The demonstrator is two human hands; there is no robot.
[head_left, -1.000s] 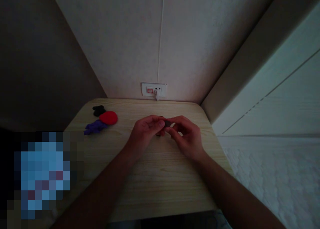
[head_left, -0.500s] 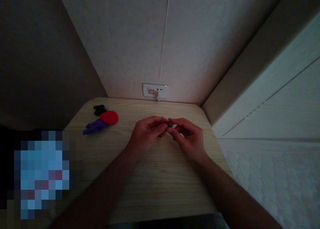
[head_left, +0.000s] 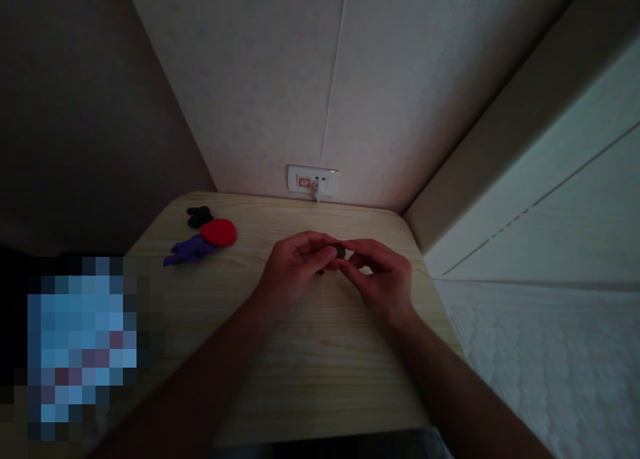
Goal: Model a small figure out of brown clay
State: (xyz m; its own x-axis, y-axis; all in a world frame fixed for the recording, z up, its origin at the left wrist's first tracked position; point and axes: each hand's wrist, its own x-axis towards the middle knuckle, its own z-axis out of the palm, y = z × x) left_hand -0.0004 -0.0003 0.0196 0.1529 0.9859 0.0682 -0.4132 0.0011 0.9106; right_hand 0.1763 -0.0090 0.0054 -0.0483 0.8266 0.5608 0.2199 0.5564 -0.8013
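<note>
Presently we observe a small dark piece [head_left: 341, 251] over the table [head_left: 300, 372] — our left hand [head_left: 295, 262], fingers curled, pinches one side; our right hand [head_left: 383, 275] nips the other between thumb and forefinger. We note a red disc [head_left: 219, 233] leftward.

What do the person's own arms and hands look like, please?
Both the left hand and the right hand are bare, without gloves. The left forearm and right forearm show no sleeve, and no watch or bracelet appears. I see no rings or markings, but the light is dim, so small details are unclear.
</note>
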